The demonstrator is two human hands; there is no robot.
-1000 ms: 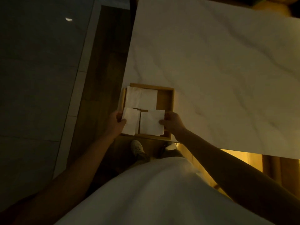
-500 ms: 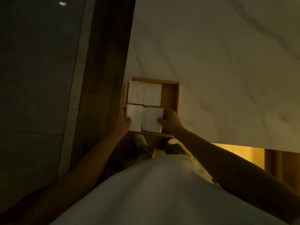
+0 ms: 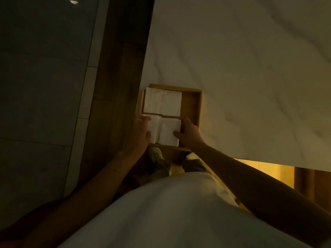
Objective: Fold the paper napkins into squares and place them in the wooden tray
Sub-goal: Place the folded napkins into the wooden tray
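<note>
Left hand (image 3: 141, 133) grip: fingers spread flat, near-left folded napkin (image 3: 154, 129) being pressed down. Right hand (image 3: 189, 134) grip: thumb on the near-right folded napkin (image 3: 169, 132), fingers at its right edge. Both are being seated in the wooden tray (image 3: 191, 104), behind them two more folded napkins (image 3: 162, 102). Tray is sitting at the marble counter (image 3: 241, 77) corner.

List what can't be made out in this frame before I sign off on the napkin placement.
- Head view: how many napkins are stacked at each spot; only top faces show in the wooden tray.
- Near-left napkin: left edge covered by the left hand.
- Near-right napkin: whether the right hand pinches or only presses it; dim light.
- Tray's near rim: partly hidden by both hands.
</note>
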